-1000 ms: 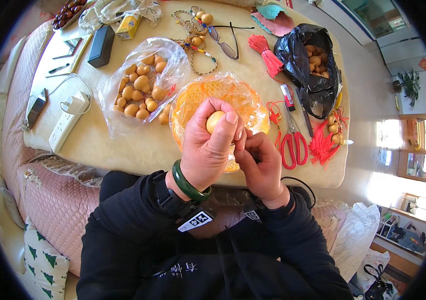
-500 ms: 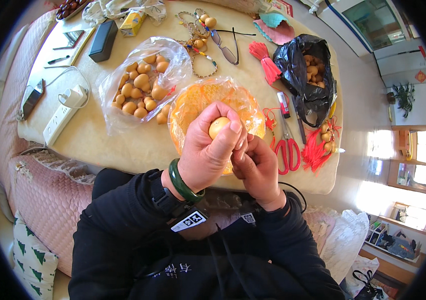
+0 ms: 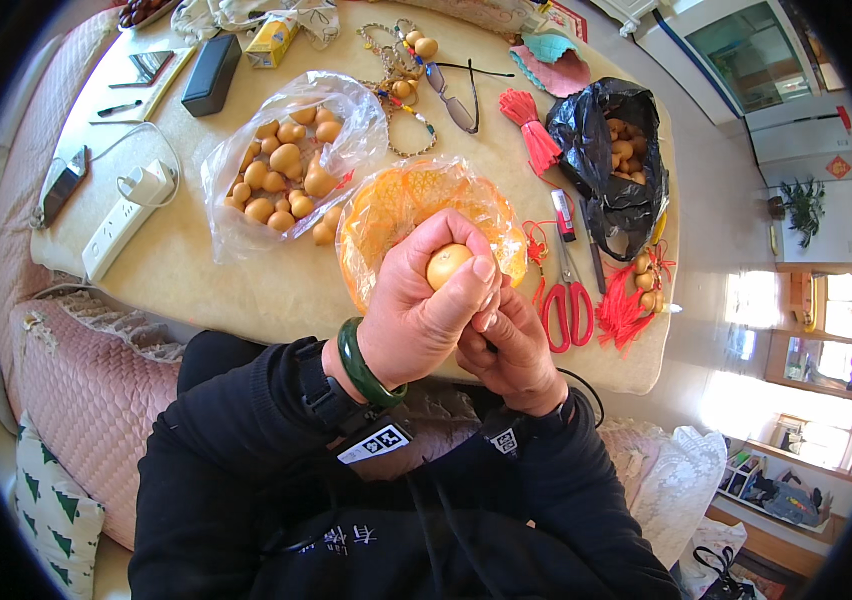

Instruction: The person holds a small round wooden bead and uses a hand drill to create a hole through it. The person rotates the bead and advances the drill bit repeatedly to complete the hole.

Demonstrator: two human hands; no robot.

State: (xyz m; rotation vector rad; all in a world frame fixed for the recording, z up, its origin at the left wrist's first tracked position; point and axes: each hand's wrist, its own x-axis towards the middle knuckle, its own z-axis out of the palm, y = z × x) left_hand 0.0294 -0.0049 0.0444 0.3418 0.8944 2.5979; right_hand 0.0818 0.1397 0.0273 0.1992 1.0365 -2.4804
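Observation:
My left hand [image 3: 423,285] is wrapped round a small tan gourd [image 3: 449,264], whose rounded end shows between thumb and forefinger. The rest of the gourd is hidden in the palm. Pressed up against it, my right hand [image 3: 516,355] has its fingers pinched together; a small dark bit shows there, too little to name. Both hands are held over the near edge of an orange basket [image 3: 358,215] lined with clear plastic. Left of the basket, a clear plastic bag [image 3: 216,180] holds several more gourds [image 3: 286,158].
Red-handled scissors [image 3: 568,310], a glue tube [image 3: 563,215] and red tassels [image 3: 626,312] lie on the table's right side. Behind them stands a black bag [image 3: 586,150] of gourds. Glasses [image 3: 456,105] and beaded cords [image 3: 401,110] lie at the back, a power strip [image 3: 126,225] at the left.
The gourd has shifted slightly in my left hand, so more of its rounded end shows. My right hand has turned a little and moved slightly nearer to me.

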